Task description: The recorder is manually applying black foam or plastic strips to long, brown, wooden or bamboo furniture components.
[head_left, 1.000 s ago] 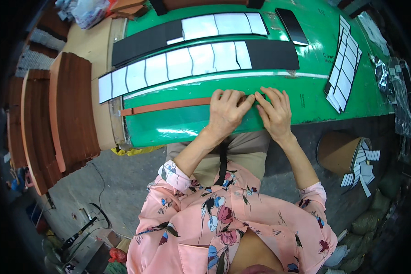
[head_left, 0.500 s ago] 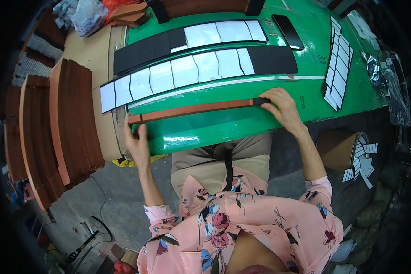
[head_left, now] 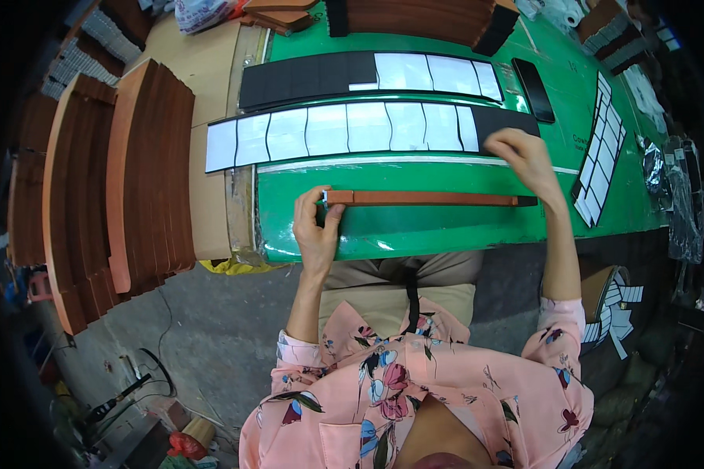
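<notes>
My left hand (head_left: 316,237) grips the left end of a long, narrow brown wooden slat (head_left: 430,198), fingers behind and thumb in front. A small pale piece shows at that end; the slat's right end is black. My right hand (head_left: 527,162) is off the slat, its fingers curled together over the black right end of a long backing sheet with white stickers (head_left: 328,130). Whether anything is between those fingertips is hidden. Behind lies a second black sheet, partly covered with white stickers (head_left: 438,72).
The green tabletop (head_left: 414,234) carries a black phone (head_left: 533,90) and another sticker sheet (head_left: 600,152) at right. A brown wooden stack with black ends (head_left: 414,22) stands at the back. Curved wooden boards (head_left: 149,172) are stacked at left. An open carton (head_left: 602,285) stands below right.
My right hand has let go of the slat's black end and moved up and right to the sticker sheet. The left hand keeps hold of the slat, now more level. The view has shifted.
</notes>
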`<action>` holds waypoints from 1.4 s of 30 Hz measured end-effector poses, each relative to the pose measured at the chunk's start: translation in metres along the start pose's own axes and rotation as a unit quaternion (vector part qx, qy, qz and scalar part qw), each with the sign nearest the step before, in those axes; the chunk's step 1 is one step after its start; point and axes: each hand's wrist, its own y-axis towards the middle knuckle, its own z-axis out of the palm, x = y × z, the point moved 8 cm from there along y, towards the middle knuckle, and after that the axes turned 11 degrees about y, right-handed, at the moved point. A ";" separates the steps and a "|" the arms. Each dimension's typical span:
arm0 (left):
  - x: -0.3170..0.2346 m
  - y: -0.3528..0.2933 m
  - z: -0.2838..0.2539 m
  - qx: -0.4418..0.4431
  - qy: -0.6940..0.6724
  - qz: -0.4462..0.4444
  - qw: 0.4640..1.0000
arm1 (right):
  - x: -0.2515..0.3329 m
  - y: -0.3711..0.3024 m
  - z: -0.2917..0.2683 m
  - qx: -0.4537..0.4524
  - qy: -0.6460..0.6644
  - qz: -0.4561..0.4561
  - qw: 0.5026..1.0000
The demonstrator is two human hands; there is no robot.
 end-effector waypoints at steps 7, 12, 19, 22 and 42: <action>0.005 -0.002 0.005 0.016 -0.015 0.017 1.000 | 0.022 0.076 0.081 0.077 -0.196 -0.091 0.973; 0.003 -0.002 0.007 0.015 -0.013 0.031 0.999 | -0.009 0.094 0.032 -0.031 -0.238 -0.033 0.970; 0.006 -0.001 0.004 0.005 -0.024 0.015 1.000 | -0.055 0.060 -0.017 -0.038 -0.217 0.056 0.974; 0.005 0.000 0.006 0.008 -0.013 0.025 1.000 | -0.068 0.037 -0.009 -0.005 -0.197 0.046 0.979; 0.017 -0.004 0.011 0.004 -0.012 -0.003 1.000 | -0.090 0.031 0.025 0.019 -0.244 0.128 0.961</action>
